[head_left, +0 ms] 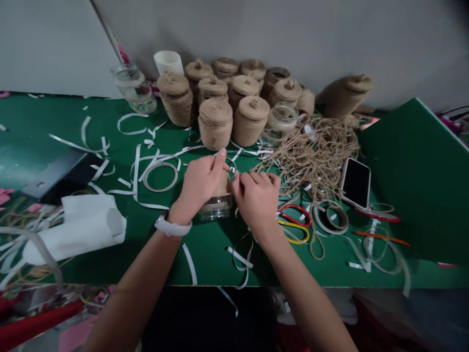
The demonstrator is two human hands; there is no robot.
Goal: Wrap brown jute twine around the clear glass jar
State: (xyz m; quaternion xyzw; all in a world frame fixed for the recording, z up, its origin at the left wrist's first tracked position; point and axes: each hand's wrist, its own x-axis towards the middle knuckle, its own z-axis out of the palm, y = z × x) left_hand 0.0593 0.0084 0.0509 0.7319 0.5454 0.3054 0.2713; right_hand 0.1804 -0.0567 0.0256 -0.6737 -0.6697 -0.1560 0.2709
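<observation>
A glass jar [215,211], partly wrapped in brown twine, lies or stands on the green table in front of me; which end faces up I cannot tell. My left hand [202,180], with a pale watch at the wrist, grips the jar from the left, thumb uppermost. Close against the jar's right side, my right hand [258,199] is closed with its fingers curled. What it pinches is hidden, though a thin loop and a small white bit show between the two hands. Red-and-yellow-handled scissors [295,222] lie beside my right wrist.
Several twine-covered jars [216,124] stand behind my hands, with a bare glass jar [134,88] at left. A twine heap [315,151], phone [356,183] and tape roll [330,217] lie right. A white roll [76,234] and paper strips [137,171] lie left.
</observation>
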